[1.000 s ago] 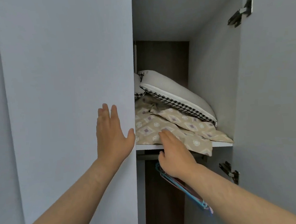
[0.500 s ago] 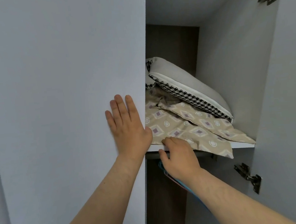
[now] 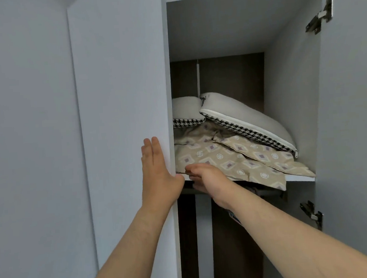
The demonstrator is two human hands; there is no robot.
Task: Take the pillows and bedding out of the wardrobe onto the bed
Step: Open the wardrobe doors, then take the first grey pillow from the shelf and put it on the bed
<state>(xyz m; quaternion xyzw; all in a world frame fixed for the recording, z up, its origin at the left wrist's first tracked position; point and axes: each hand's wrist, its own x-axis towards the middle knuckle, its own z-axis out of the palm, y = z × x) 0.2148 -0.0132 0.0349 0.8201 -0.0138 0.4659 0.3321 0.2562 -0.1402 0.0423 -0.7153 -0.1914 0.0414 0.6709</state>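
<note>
1. No words, labels, brand names or numbers can be read anywhere in the wardrobe [image 3: 288, 92].
2. The bedding [image 3: 229, 157] on the wardrobe's shelf bears only a diamond-and-circle print; the pillows [image 3: 242, 117] above it show houndstooth trim, no lettering.

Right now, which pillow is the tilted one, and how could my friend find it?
Look in the open wardrobe, on the white shelf. Two grey pillows with houndstooth edges lie on beige patterned bedding. The tilted pillow is the right one, showing a white zipper.
</note>
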